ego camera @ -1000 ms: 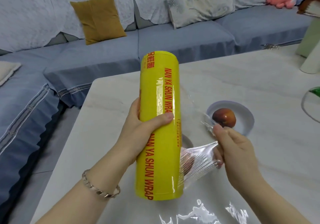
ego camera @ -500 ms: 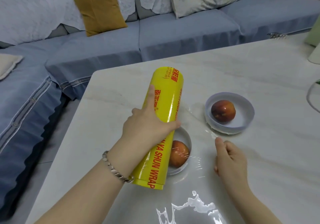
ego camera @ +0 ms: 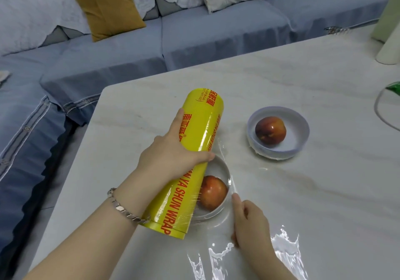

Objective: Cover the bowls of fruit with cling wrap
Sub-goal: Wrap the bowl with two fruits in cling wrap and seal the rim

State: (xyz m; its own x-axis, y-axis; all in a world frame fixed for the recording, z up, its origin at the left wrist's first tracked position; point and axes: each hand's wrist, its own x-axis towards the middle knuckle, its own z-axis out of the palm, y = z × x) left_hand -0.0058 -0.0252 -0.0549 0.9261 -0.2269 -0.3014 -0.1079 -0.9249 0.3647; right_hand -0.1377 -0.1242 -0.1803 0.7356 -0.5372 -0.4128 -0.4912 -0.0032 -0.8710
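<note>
A yellow cling wrap roll [ego camera: 195,147] lies tilted across the left rim of the near white bowl [ego camera: 225,171], which holds a red apple [ego camera: 213,192]. My left hand [ego camera: 171,156] grips the roll around its middle. Clear film [ego camera: 227,160] stretches from the roll over this bowl to my right hand [ego camera: 249,223], which holds the film's edge low at the bowl's right side, close to the table. A second white bowl [ego camera: 303,128] with another apple [ego camera: 270,130] stands uncovered further right.
The marble table [ego camera: 313,193] carries a shiny crumpled sheet of film [ego camera: 216,258] at the near edge, a white cylinder [ego camera: 389,46] at the far right and a thin curved rim [ego camera: 377,111] at the right edge. A blue sofa with a mustard cushion [ego camera: 106,5] lies beyond.
The roll came down from upright in front of me to lie across the near bowl. My right hand drew the film down over the bowl toward the table.
</note>
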